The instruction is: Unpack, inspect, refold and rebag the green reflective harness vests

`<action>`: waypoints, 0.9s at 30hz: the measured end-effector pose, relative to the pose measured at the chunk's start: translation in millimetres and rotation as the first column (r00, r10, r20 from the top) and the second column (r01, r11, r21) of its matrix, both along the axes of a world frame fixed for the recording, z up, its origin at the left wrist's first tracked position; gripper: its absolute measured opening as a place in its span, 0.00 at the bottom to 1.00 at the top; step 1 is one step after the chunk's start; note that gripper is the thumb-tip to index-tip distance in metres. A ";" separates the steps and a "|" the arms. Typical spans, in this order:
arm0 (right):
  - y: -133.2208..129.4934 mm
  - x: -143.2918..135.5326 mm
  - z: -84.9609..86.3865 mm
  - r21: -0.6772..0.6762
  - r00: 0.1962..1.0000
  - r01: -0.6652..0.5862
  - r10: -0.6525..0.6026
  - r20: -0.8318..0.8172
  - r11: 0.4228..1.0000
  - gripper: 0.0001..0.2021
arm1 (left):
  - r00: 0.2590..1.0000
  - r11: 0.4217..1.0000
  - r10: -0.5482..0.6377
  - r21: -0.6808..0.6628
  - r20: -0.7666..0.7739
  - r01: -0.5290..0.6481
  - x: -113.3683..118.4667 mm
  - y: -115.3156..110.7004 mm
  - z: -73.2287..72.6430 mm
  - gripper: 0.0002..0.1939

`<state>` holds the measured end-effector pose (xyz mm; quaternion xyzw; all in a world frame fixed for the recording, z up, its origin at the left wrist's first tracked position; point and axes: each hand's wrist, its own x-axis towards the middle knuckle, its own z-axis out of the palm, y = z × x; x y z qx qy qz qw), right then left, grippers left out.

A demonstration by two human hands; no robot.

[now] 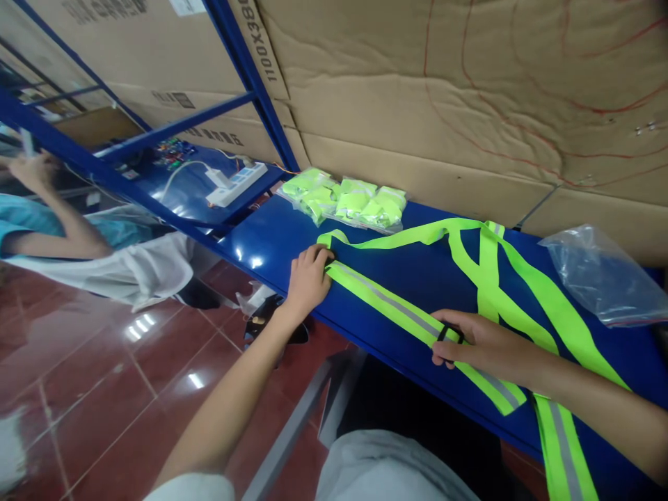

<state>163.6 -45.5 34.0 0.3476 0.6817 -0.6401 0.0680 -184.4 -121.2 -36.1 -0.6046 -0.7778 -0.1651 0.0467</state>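
Observation:
A neon yellow-green reflective strap [386, 292] with a grey stripe stretches between my two hands over the blue table. My left hand [312, 277] grips the strap near the table's front edge, its fingers closed over it. My right hand [464, 337] pinches a black plastic buckle [449, 335] through which the strap runs, and a loose end hangs past it. Joined straps [488, 271] of the same webbing cross on the table behind my right forearm, and one length [563, 445] drops over the front edge.
Several clear bags of folded yellow-green straps [344, 198] lie at the table's back. An empty clear plastic bag [605, 275] is at the right. Cardboard [459, 83] lines the back. A white power strip [237, 184] sits on the neighbouring blue table, and another person [78, 243] is at the left.

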 end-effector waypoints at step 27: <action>-28.1 1.0 -32.0 0.635 0.983 -0.183 0.162 0.091 0.750 0.23 | 0.945 0.979 -0.138 -0.105 0.298 0.176 -45.7 -6.3 23.5 0.30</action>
